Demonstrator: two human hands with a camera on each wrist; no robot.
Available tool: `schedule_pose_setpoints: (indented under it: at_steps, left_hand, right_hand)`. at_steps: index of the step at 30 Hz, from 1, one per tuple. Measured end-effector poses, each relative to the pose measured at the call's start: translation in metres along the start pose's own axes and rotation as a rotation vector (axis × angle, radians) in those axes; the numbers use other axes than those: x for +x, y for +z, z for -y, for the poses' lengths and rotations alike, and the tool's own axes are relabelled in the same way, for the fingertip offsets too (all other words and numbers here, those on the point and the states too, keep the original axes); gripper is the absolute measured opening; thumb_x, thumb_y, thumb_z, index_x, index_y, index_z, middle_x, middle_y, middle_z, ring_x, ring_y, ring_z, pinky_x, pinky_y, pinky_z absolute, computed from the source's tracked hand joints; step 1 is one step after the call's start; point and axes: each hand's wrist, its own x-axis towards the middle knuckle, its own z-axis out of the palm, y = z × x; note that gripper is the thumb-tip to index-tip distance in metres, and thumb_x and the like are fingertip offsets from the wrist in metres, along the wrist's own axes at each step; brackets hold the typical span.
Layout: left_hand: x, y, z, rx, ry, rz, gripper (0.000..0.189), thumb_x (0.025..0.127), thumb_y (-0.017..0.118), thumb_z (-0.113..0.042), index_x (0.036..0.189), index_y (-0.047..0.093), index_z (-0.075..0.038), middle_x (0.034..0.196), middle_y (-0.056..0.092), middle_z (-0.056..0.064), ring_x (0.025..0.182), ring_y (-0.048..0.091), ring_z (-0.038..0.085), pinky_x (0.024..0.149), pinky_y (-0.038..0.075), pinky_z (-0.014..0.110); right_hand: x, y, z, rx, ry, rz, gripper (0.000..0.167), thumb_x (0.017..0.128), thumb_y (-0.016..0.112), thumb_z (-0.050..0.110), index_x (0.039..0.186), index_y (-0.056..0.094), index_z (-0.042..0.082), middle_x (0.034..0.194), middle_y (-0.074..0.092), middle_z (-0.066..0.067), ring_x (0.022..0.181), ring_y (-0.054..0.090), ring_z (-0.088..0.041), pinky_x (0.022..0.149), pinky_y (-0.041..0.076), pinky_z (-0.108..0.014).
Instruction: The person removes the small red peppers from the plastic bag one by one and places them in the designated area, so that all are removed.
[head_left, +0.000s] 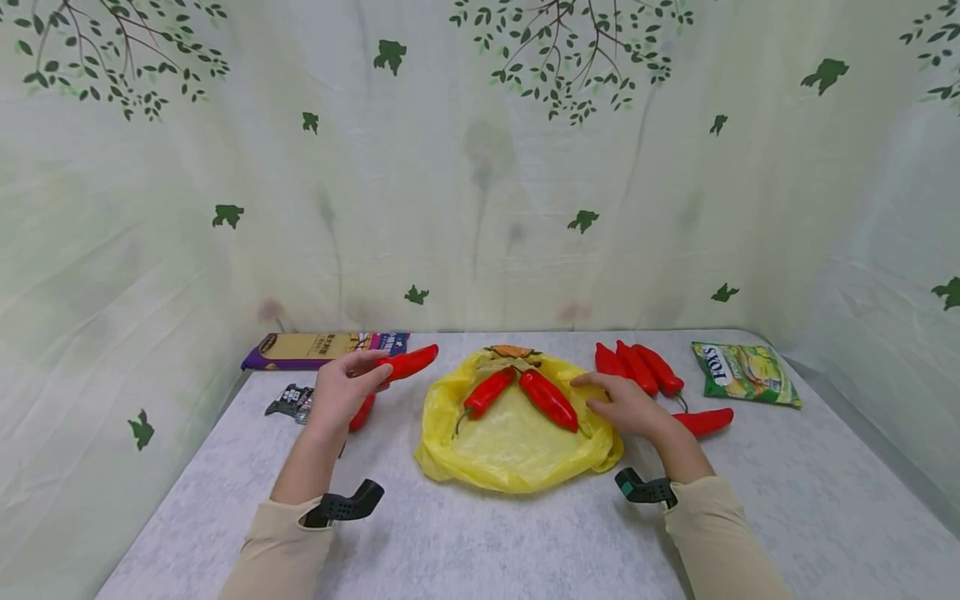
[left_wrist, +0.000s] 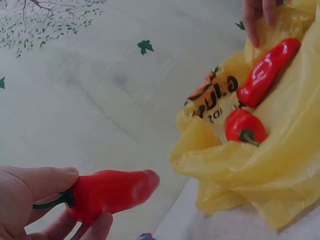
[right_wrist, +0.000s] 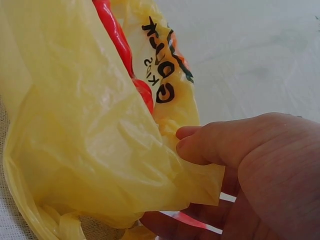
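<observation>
My left hand [head_left: 347, 390] holds a red chili pepper [left_wrist: 117, 192] near its green stem, thumb on one side and fingers on the other, its tip toward the bag. At the middle of the table a yellow plastic bag [head_left: 517, 482] lies spread open, with a smaller red pepper [head_left: 489, 393] and a larger red pepper [head_left: 550, 402] inside. My right hand [right_wrist: 250, 165] grips the bag's right rim, the plastic between thumb and fingers. Partly hidden behind the left wrist is another red pepper [head_left: 363, 412] on the table.
Several red peppers [head_left: 636, 367] lie right of the bag, with one more red pepper [head_left: 707, 422] by the right wrist. A green candy packet [head_left: 747, 373] is at the far right. A purple and gold package [head_left: 315, 350] and a black packet [head_left: 291, 402] lie at left.
</observation>
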Motion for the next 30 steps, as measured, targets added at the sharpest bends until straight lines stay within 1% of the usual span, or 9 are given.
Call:
schedule_pose_setpoints:
  at_steps: [3, 7, 12, 16, 20, 25, 30]
  left_hand:
    - [0.003, 0.000, 0.003, -0.015, -0.031, -0.009, 0.044, 0.095, 0.069, -0.027, 0.137, 0.061, -0.017, 0.147, 0.050, 0.013, 0.124, 0.060, 0.032, 0.109, 0.048, 0.045]
    - [0.007, 0.000, 0.008, -0.020, -0.049, -0.017, 0.043, 0.095, 0.069, -0.024, 0.136, 0.061, -0.016, 0.151, 0.045, 0.013, 0.128, 0.055, 0.034, 0.108, 0.049, 0.045]
    - [0.009, 0.000, 0.012, 0.018, -0.059, -0.032, 0.042, 0.095, 0.068, -0.023, 0.136, 0.062, -0.014, 0.152, 0.044, 0.015, 0.129, 0.053, 0.035, 0.108, 0.049, 0.046]
    - [0.010, 0.000, 0.015, 0.047, -0.068, -0.057, 0.041, 0.095, 0.068, -0.022, 0.135, 0.063, -0.015, 0.153, 0.043, 0.016, 0.131, 0.050, 0.035, 0.108, 0.049, 0.046]
    - [0.011, 0.003, 0.019, 0.108, -0.070, -0.077, 0.039, 0.095, 0.068, -0.024, 0.133, 0.064, -0.015, 0.149, 0.046, 0.016, 0.128, 0.049, 0.033, 0.105, 0.052, 0.044]
    - [0.011, 0.008, 0.022, 0.157, -0.049, -0.085, 0.039, 0.095, 0.067, -0.024, 0.133, 0.064, -0.014, 0.141, 0.053, 0.017, 0.120, 0.050, 0.030, 0.097, 0.056, 0.039]
    - [0.010, 0.011, 0.024, 0.193, -0.033, -0.070, 0.039, 0.095, 0.067, -0.023, 0.133, 0.064, -0.012, 0.140, 0.054, 0.017, 0.122, 0.048, 0.031, 0.100, 0.055, 0.042]
  right_hand:
    - [0.000, 0.000, 0.000, -0.004, 0.004, 0.000, 0.039, 0.095, 0.062, 0.014, 0.134, 0.062, 0.017, 0.142, 0.057, -0.014, 0.125, 0.053, -0.033, 0.101, 0.053, -0.051]
    - [0.001, 0.000, -0.001, -0.009, 0.006, 0.000, 0.039, 0.095, 0.062, 0.014, 0.134, 0.062, 0.017, 0.142, 0.057, -0.014, 0.123, 0.054, -0.032, 0.100, 0.054, -0.049]
    - [0.000, -0.001, -0.001, -0.008, 0.005, -0.001, 0.039, 0.095, 0.062, 0.014, 0.134, 0.062, 0.017, 0.141, 0.058, -0.014, 0.122, 0.054, -0.031, 0.100, 0.054, -0.049]
    - [0.000, -0.001, 0.000, -0.009, 0.005, -0.003, 0.039, 0.095, 0.062, 0.013, 0.133, 0.062, 0.017, 0.141, 0.058, -0.014, 0.120, 0.054, -0.030, 0.099, 0.055, -0.048]
    - [0.000, 0.000, -0.001, -0.006, 0.008, -0.003, 0.039, 0.095, 0.062, 0.013, 0.133, 0.062, 0.017, 0.141, 0.058, -0.014, 0.118, 0.054, -0.029, 0.098, 0.056, -0.047]
    - [0.000, -0.001, -0.001, -0.004, 0.008, -0.003, 0.039, 0.095, 0.061, 0.013, 0.133, 0.062, 0.017, 0.142, 0.057, -0.014, 0.117, 0.055, -0.028, 0.097, 0.056, -0.046]
    - [0.000, -0.001, -0.002, -0.006, 0.007, -0.002, 0.039, 0.094, 0.062, 0.014, 0.134, 0.062, 0.017, 0.141, 0.057, -0.014, 0.116, 0.055, -0.028, 0.096, 0.057, -0.045]
